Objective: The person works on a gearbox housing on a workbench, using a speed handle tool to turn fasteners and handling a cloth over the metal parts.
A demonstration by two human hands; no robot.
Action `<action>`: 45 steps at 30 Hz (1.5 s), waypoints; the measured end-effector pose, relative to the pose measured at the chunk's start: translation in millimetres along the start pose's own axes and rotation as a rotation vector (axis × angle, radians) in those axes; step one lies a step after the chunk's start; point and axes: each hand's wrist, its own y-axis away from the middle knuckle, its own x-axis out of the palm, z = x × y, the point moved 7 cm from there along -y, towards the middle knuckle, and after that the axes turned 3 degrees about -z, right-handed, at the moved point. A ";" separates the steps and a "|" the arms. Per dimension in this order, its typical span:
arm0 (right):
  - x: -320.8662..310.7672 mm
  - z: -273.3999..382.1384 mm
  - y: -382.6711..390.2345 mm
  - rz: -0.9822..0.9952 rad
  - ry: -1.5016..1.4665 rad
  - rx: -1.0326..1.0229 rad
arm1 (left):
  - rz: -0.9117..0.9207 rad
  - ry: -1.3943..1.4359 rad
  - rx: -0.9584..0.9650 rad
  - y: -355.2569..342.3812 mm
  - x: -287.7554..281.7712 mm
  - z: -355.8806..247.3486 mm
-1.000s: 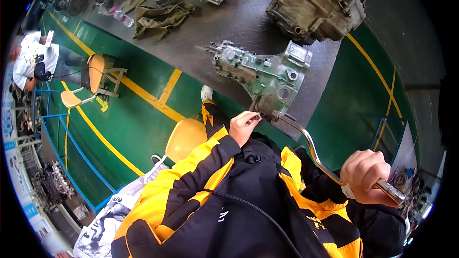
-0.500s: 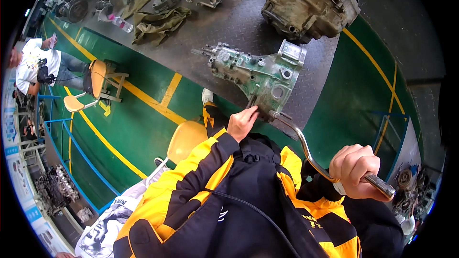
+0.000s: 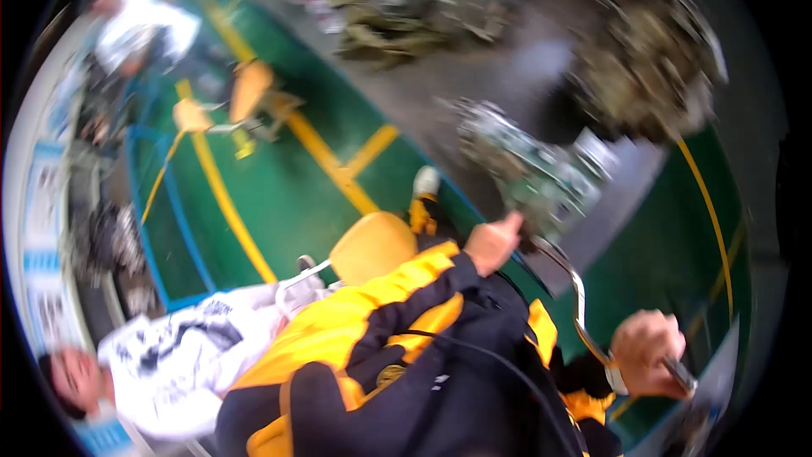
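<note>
A green-and-silver gearbox casing (image 3: 554,182) rests on the metal workbench (image 3: 499,76), blurred by motion. At its near edge my left hand (image 3: 493,245) is closed, fingertips against the casing's lower side; what they pinch, if anything, cannot be made out. A bent chrome speed wrench (image 3: 580,305) reaches from that same edge toward my right side. My right hand (image 3: 647,349) is wrapped around its grip end, which sticks out past the fist. The wrench's far end lies close to the casing, but the blur hides whether it is seated on a bolt.
A large brown gearbox (image 3: 647,55) stands farther right on the bench. Parts and a crumpled olive cloth (image 3: 389,34) lie at the back. A person in white (image 3: 182,351) is close on my left, beside a yellow stool (image 3: 372,247); another person (image 3: 152,30) is farther off.
The view has swung left, so bench, casing and hands sit farther right in the picture. The nearby person's head and torso have come into view. My right hand keeps its hold on the wrench.
</note>
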 end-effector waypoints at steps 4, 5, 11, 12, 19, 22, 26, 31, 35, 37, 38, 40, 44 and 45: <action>-22.5 10.7 26.9 0.045 -0.033 0.073 | -0.291 0.221 0.417 19.0 25.7 -11.5; -10.3 13.4 24.7 -0.061 -0.049 -0.024 | -0.154 0.272 0.358 17.5 36.1 -10.8; -22.0 -19.9 7.1 -0.003 -0.165 0.196 | -0.229 0.191 0.208 28.0 32.4 5.7; -20.5 -22.0 6.8 0.001 -0.102 0.252 | -0.200 0.163 0.262 26.4 33.0 2.6; -5.1 -48.8 -12.6 -0.001 -0.041 0.148 | -0.152 0.160 0.140 27.0 10.6 23.4; -7.3 -42.3 -8.1 -0.068 0.105 0.150 | -0.215 0.281 0.215 16.7 13.7 14.7; -8.4 -47.2 -4.7 -0.105 0.192 0.193 | -0.225 0.331 0.208 10.7 20.4 8.3; -5.0 -58.2 -10.5 -0.062 0.165 0.256 | -0.192 0.324 0.196 8.0 15.1 6.7; -1.9 -66.7 -13.9 -0.048 0.151 0.298 | -0.192 0.251 0.187 17.7 8.4 4.2; -4.2 -64.5 -15.3 -0.104 0.163 0.280 | -0.115 0.287 0.184 14.6 11.9 -1.4; -7.8 -66.5 -12.5 -0.124 0.158 0.303 | -0.091 0.287 0.164 15.0 17.6 0.5; -9.4 -62.8 -12.9 -0.133 0.176 0.302 | -0.110 0.344 0.197 13.7 25.6 -3.4; -20.0 -62.8 -12.2 -0.168 0.161 0.331 | -0.124 0.342 0.199 15.3 31.8 -1.8; -19.1 -65.3 -13.0 -0.153 0.166 0.328 | -0.114 0.343 0.184 16.5 29.5 1.8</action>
